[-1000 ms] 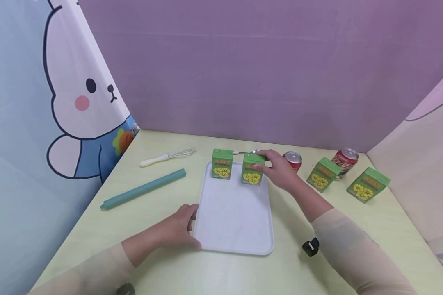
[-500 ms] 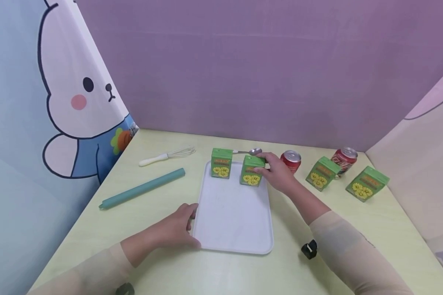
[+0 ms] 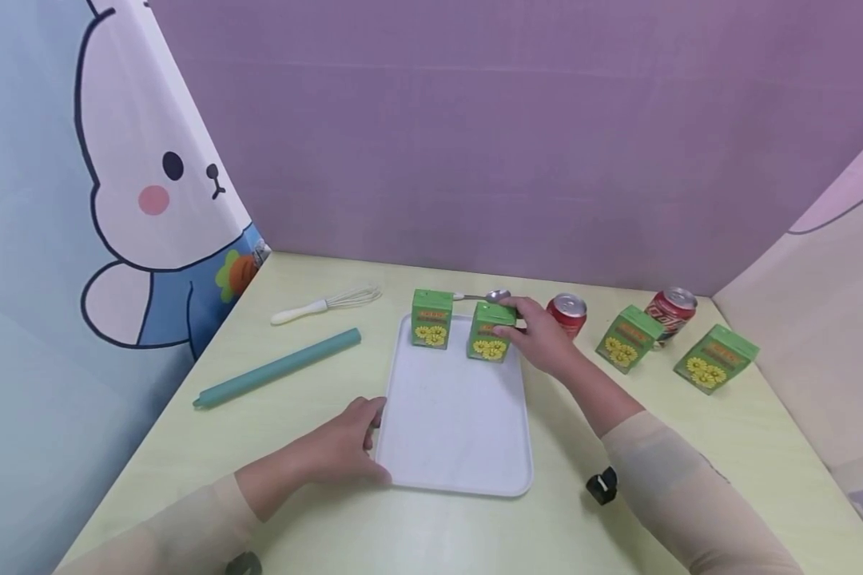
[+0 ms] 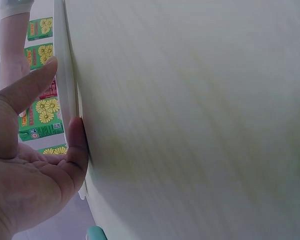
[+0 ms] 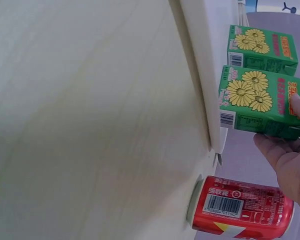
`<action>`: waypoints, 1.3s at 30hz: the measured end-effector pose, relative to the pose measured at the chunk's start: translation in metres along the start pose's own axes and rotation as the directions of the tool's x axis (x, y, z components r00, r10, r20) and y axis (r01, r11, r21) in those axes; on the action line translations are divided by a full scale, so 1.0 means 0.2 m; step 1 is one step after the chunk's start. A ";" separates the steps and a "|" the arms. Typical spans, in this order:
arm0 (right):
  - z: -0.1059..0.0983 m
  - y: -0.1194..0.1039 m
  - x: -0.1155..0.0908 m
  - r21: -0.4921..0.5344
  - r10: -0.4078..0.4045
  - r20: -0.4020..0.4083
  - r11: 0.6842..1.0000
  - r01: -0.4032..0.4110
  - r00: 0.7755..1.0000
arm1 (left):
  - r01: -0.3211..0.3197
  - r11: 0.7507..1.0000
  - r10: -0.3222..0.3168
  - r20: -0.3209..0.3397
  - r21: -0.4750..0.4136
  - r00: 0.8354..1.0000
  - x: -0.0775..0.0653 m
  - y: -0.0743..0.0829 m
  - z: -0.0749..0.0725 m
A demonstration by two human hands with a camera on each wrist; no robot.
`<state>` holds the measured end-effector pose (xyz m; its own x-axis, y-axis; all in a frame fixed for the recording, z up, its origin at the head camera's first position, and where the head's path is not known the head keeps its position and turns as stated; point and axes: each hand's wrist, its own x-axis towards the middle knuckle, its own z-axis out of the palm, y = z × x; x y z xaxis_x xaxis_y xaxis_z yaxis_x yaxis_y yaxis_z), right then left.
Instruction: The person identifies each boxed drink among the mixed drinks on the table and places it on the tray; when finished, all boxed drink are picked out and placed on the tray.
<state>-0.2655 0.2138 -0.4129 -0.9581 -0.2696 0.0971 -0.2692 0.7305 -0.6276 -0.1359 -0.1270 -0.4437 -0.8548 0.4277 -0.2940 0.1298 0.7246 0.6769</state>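
Note:
In the head view a white tray (image 3: 456,423) lies at the middle of the table. My left hand (image 3: 345,443) holds its left edge near the front corner, fingers bent against the rim; the thumb (image 4: 37,82) lies along it in the left wrist view. My right hand (image 3: 539,331) pinches a green drink carton (image 3: 489,339) with yellow flowers, upright at the tray's back right. Thumb and fingers are on opposite sides of its top part in the right wrist view. Another matching drink carton (image 3: 431,319) stands to its left on the tray, apart from it.
Right of the tray are a red can (image 3: 567,313), a second can (image 3: 672,311) and two more cartons, one nearer (image 3: 629,339) and one farther right (image 3: 716,359). A spoon (image 3: 485,296) lies behind the tray. A whisk (image 3: 327,306) and a teal rolling pin (image 3: 279,369) lie left.
Over the second, the right hand and its carton have shifted slightly toward the tray's front and left, showing more of the spoon. The left hand stays at the tray's edge.

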 end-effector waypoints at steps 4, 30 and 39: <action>-0.03 -0.02 0.00 0.070 -0.029 0.009 0.997 0.028 1.000 | 0.001 1.000 -0.001 0.006 0.005 1.000 0.00 -0.01 0.00; -0.68 0.07 -0.21 0.091 0.038 -0.258 0.996 -0.015 0.965 | 0.020 1.000 -0.020 0.010 0.006 1.000 -0.01 0.00 -0.01; -0.70 0.29 -0.33 0.021 0.132 -0.280 0.991 -0.131 0.951 | 0.002 1.000 -0.003 0.011 0.009 1.000 -0.01 0.00 -0.01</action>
<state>-0.2312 0.3617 -0.3479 -0.9739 0.0159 0.2262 -0.1390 0.7463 -0.6509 -0.1348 -0.1282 -0.4418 -0.8494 0.4319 -0.3032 0.1320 0.7302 0.6704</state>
